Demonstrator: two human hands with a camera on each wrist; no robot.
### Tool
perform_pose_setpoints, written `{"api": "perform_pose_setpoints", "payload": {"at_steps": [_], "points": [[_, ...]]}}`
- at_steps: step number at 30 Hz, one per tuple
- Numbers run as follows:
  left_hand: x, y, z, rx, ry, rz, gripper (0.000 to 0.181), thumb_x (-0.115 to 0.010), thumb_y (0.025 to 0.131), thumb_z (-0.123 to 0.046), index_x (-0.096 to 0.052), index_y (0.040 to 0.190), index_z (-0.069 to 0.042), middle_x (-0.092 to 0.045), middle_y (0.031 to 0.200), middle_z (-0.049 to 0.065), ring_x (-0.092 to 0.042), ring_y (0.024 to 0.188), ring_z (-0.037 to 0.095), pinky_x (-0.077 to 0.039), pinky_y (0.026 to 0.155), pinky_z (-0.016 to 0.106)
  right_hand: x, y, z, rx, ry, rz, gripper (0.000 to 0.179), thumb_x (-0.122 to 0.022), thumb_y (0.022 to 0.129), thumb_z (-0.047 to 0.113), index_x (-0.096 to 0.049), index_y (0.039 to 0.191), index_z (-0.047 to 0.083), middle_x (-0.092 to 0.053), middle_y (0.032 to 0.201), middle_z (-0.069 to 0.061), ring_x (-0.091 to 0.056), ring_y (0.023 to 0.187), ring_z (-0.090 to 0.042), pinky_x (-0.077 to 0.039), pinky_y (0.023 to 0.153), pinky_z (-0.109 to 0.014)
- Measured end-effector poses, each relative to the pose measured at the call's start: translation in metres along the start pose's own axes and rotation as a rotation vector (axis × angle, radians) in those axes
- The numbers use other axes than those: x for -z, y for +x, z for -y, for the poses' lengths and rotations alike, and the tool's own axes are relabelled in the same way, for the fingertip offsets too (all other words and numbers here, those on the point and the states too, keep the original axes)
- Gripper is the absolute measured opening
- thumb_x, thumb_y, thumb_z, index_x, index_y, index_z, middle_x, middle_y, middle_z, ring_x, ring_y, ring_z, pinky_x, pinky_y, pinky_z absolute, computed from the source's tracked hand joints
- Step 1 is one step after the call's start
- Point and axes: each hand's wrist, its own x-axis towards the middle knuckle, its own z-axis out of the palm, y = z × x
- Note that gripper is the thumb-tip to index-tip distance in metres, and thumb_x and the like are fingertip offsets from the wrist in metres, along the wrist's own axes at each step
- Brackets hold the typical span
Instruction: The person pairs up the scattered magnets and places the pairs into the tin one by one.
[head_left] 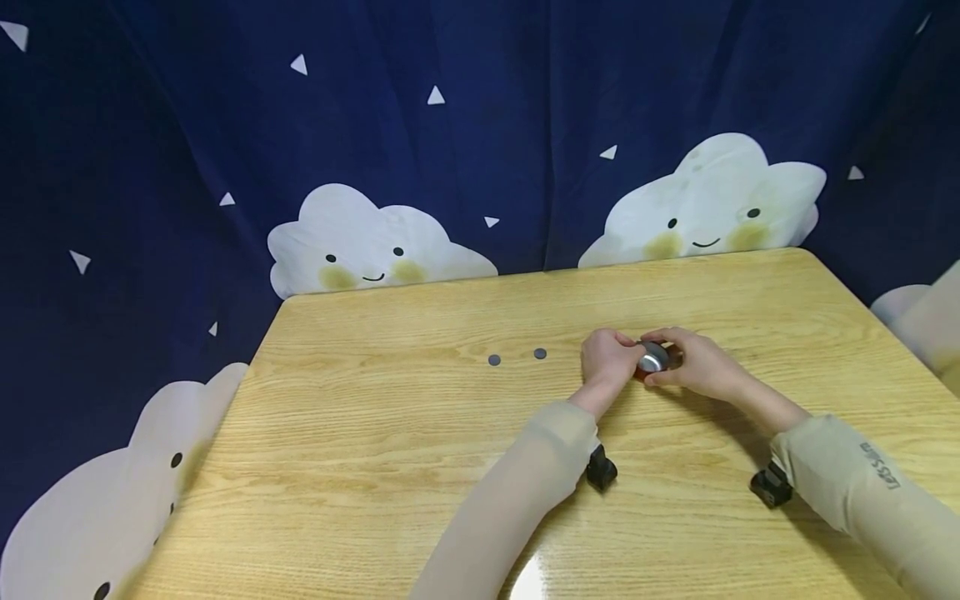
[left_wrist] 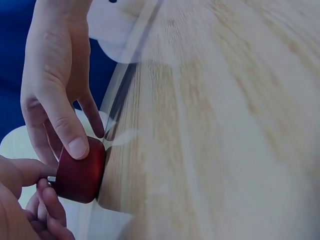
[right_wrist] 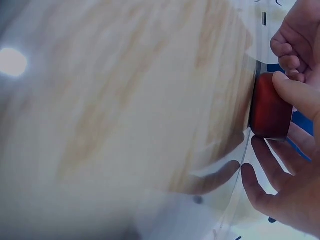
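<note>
A small red round container [head_left: 652,358] with a silvery inside stands on the table, its dark opening facing up. My right hand [head_left: 693,362] holds it from the right side, thumb on the near wall and fingers around the far side. In the left wrist view the container [left_wrist: 82,172] shows its smooth red wall, with the right hand [left_wrist: 57,75] around it. My left hand [head_left: 609,357] is at the container's rim, its fingertips pinching a small flat piece with a bright edge [left_wrist: 51,179], mostly hidden by the fingers. The container [right_wrist: 271,106] also appears in the right wrist view.
Two small dark grey discs, a left disc [head_left: 494,360] and a right disc [head_left: 540,353], lie on the wooden table [head_left: 360,433] left of the hands. A dark blue curtain [head_left: 510,125] with printed clouds hangs behind the table's far edge.
</note>
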Motion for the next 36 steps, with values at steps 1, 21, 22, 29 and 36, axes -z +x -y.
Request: {"api": "perform_pose_setpoints", "payload": {"at_steps": [1,21,22,29,36], "points": [[0.0002,0.0001,0.0001,-0.005,0.006,-0.002,0.010,-0.075,0.070,-0.024,-0.067,0.063,-0.020,-0.060,0.066,-0.012,-0.053,0.063,0.007,-0.041,0.056,0.019,0.0001,0.0000,0.0003,0.000,0.000,-0.001,0.065,-0.076,0.073,0.021,-0.047,0.127,-0.001,-0.054,0.119,-0.023,-0.059,0.094,-0.032,-0.047,0.075,-0.040],[0.0023,0.0011,0.0008,-0.067,0.049,-0.018,0.012,-0.077,0.070,-0.029,-0.071,0.065,-0.020,-0.062,0.066,-0.011,-0.055,0.065,0.007,-0.041,0.055,0.018,-0.0005,0.0003,-0.0019,0.000,-0.006,-0.010,0.068,-0.078,0.071,0.024,-0.048,0.126,-0.002,-0.053,0.120,-0.025,-0.059,0.097,-0.035,-0.047,0.078,-0.045],[0.0024,0.0009,0.0006,-0.066,0.047,-0.018,0.012,-0.076,0.070,-0.029,-0.071,0.065,-0.020,-0.062,0.066,-0.011,-0.055,0.065,0.007,-0.041,0.055,0.018,-0.0004,0.0003,-0.0019,0.000,-0.007,-0.008,0.068,-0.078,0.071,0.025,-0.048,0.126,-0.002,-0.053,0.120,-0.025,-0.059,0.097,-0.036,-0.047,0.078,-0.045],[0.0022,0.0010,-0.0019,-0.065,0.082,-0.028,0.013,-0.076,0.071,-0.032,-0.071,0.066,-0.021,-0.062,0.067,-0.012,-0.056,0.066,0.007,-0.041,0.056,0.018,0.0006,0.0009,-0.0016,0.000,-0.012,-0.009,0.069,-0.077,0.071,0.027,-0.048,0.127,-0.001,-0.052,0.121,-0.025,-0.059,0.098,-0.037,-0.047,0.079,-0.046],[0.0025,0.0028,0.0040,-0.076,0.034,0.020,0.017,-0.074,0.074,-0.034,-0.070,0.066,-0.019,-0.062,0.067,-0.011,-0.055,0.066,0.007,-0.041,0.057,0.018,-0.0002,0.0004,0.0003,0.004,-0.020,-0.015,0.068,-0.078,0.071,0.024,-0.048,0.125,-0.003,-0.053,0.119,-0.025,-0.060,0.094,-0.033,-0.047,0.076,-0.043]]}}
